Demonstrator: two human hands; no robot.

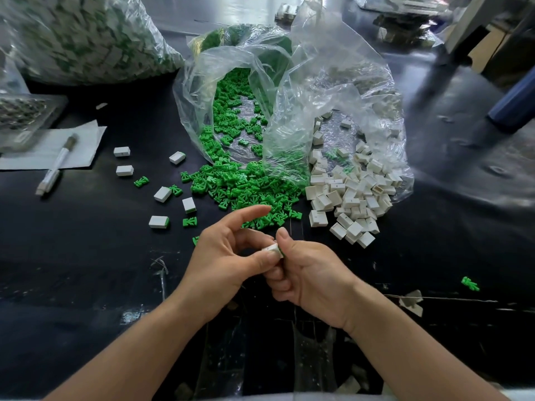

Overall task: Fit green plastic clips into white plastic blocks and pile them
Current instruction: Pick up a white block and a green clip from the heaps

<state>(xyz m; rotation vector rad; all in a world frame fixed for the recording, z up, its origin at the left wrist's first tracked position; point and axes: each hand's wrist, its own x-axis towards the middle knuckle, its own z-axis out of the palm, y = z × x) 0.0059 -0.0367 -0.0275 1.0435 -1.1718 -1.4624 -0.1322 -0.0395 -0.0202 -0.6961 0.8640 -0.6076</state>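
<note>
- Just in front of the green clip heap [246, 183], the left hand [225, 256] pinches a white block [273, 248] between thumb and fingers, with the forefinger lifted free.
- The right hand [312, 276], fingers curled, grips the block's other end under its thumb, where a sliver of green shows.
- One fitting looks under way.
- About six fitted blocks [158, 222] lie scattered left of the heap, not yet piled.
- The heap itself and the loose white blocks [353, 195] to its right suggest most of the work remains.
- The clips are small, flat, branched pieces of matte bright-green plastic.
- The blocks are smooth, boxy and slotted.
- Both spill from a crinkled clear bag [318, 91] behind the heap onto the glossy black bench [86, 285].
</note>
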